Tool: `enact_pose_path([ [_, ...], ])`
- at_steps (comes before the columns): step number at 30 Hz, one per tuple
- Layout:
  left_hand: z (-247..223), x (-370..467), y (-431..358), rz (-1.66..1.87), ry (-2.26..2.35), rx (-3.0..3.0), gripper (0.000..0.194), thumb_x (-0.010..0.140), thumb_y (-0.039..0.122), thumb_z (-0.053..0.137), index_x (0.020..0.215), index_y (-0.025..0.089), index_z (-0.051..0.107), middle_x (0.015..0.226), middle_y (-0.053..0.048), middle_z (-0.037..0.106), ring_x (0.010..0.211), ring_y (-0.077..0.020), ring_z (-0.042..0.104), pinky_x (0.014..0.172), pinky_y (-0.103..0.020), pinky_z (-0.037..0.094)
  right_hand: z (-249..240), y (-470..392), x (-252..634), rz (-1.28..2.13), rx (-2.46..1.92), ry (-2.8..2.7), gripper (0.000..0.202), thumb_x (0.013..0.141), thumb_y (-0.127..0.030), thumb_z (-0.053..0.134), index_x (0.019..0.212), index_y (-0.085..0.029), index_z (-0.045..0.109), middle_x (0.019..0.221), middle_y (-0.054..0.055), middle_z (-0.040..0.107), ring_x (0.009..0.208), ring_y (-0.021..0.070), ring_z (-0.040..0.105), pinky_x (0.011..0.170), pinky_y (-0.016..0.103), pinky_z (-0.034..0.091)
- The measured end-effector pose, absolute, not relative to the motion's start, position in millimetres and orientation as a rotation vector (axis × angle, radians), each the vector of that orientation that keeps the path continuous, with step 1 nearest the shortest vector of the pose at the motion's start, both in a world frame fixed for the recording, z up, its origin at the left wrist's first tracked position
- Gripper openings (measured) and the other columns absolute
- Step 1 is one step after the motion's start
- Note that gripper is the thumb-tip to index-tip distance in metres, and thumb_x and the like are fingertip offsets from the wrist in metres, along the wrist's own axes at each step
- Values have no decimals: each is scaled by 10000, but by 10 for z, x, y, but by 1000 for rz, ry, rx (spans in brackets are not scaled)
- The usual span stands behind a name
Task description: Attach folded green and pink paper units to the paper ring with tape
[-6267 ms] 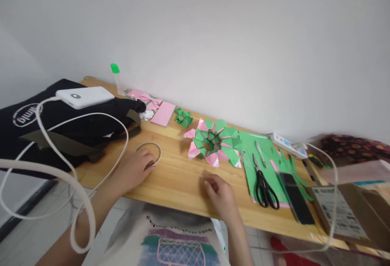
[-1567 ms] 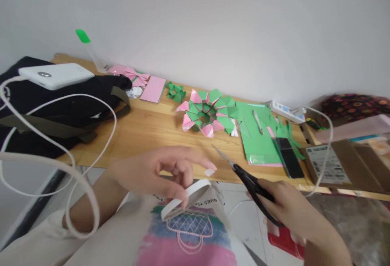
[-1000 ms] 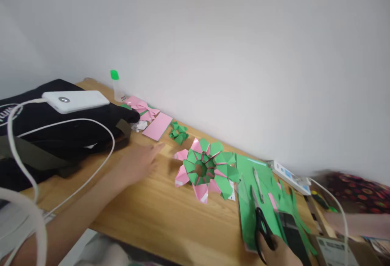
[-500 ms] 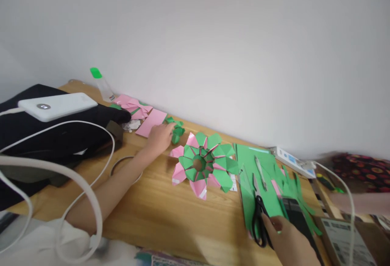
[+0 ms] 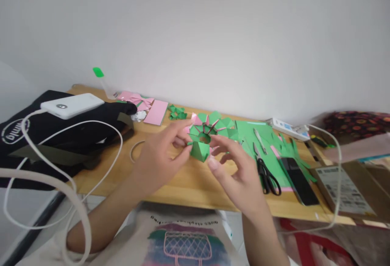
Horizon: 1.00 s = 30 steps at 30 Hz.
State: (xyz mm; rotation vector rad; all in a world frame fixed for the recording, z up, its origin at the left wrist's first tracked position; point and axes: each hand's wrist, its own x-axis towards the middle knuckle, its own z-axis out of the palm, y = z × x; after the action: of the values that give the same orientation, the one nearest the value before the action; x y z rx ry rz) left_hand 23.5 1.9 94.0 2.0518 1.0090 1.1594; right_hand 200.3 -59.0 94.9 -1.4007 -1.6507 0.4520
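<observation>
My left hand (image 5: 161,156) pinches a small folded green paper piece (image 5: 200,151) between thumb and fingertips, raised in front of the wooden table. Close by on the right, my right hand (image 5: 239,168) has its fingers curved and apart, the thumb tip beside the piece's lower right corner; whether it touches is unclear. Behind both hands lies a ring-shaped pink and green paper flower (image 5: 228,124), its near petals partly hidden. Black-handled scissors (image 5: 267,178) rest near the right hand, partly on green paper sheets (image 5: 246,130).
A cluster of green folded pieces (image 5: 177,112) and a pink paper sheet (image 5: 156,112) lie at the back. A glue bottle (image 5: 106,87), power bank (image 5: 73,105), black bag (image 5: 100,136) and loose cables are left. Rightward are a craft knife (image 5: 260,141), phone (image 5: 298,180), power strip (image 5: 289,129) and cardboard box (image 5: 350,189).
The scissors have left my right hand and lie on the table. My left hand has come back from the rear green cluster with a green piece. Both hands now meet at centre.
</observation>
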Motion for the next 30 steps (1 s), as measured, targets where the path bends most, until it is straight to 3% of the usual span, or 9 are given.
enact_pose_path([
  [3, 948, 155, -135, 1160, 1068, 2157, 479, 834, 81, 567, 1281, 248, 524, 941, 18, 714, 776, -93, 664, 787, -224, 531, 923, -613, 1861, 488, -1373, -1649, 194, 831, -301, 665, 1008, -222, 657, 907, 26, 697, 720, 131, 607, 613, 266, 486],
  [7, 963, 70, -194, 1131, 1013, 2076, 486, 824, 115, 582, 1288, 243, 513, 998, -4, 719, 688, -92, 635, 680, -225, 509, 868, -692, 1870, 665, -1398, -1523, 158, 786, -254, 686, 932, -211, 642, 867, 12, 685, 672, 113, 590, 604, 256, 482],
  [14, 931, 118, -102, 799, 939, 1921, 500, 753, 76, 503, 1245, 167, 513, 729, 32, 700, 614, -106, 591, 567, -212, 442, 793, -683, 1978, 1065, -1233, -1221, 117, 732, -281, 741, 772, -201, 667, 670, -25, 612, 596, 93, 537, 540, 221, 459],
  [16, 895, 127, -90, 727, 910, 1933, 522, 740, 61, 464, 1248, 168, 516, 761, 20, 710, 696, -126, 627, 588, -218, 454, 771, -679, 1986, 1147, -1218, -1165, 140, 715, -304, 759, 745, -194, 677, 629, -32, 607, 552, 81, 527, 510, 208, 449],
  [20, 812, 113, -121, 754, 785, 1789, 460, 839, 132, 461, 1288, 218, 509, 917, -17, 709, 910, -161, 656, 706, -244, 508, 740, -680, 1956, 1211, -1227, -1075, 164, 695, -318, 778, 725, -185, 688, 586, -42, 610, 488, 63, 528, 455, 183, 433],
  [24, 742, 107, -170, 667, 771, 1744, 539, 840, 252, 652, 1344, 320, 473, 868, 20, 651, 860, -149, 644, 710, -228, 522, 716, -687, 1943, 1235, -1212, -1046, 130, 733, -300, 757, 733, -188, 690, 552, -52, 609, 450, 56, 530, 426, 171, 419],
  [27, 699, 112, -172, 717, 708, 1670, 543, 843, 240, 666, 1344, 311, 470, 822, 33, 640, 820, -134, 644, 815, -261, 525, 697, -720, 1974, 1229, -1194, -1046, 125, 812, -330, 693, 823, -207, 715, 574, -47, 618, 458, 67, 546, 430, 185, 420],
  [30, 677, 114, -155, 739, 651, 1586, 554, 841, 245, 676, 1354, 286, 470, 817, 24, 649, 810, -144, 650, 872, -307, 517, 686, -771, 2006, 1174, -1171, -1107, 150, 802, -299, 712, 938, -238, 720, 676, -32, 644, 584, 93, 591, 528, 214, 485],
])
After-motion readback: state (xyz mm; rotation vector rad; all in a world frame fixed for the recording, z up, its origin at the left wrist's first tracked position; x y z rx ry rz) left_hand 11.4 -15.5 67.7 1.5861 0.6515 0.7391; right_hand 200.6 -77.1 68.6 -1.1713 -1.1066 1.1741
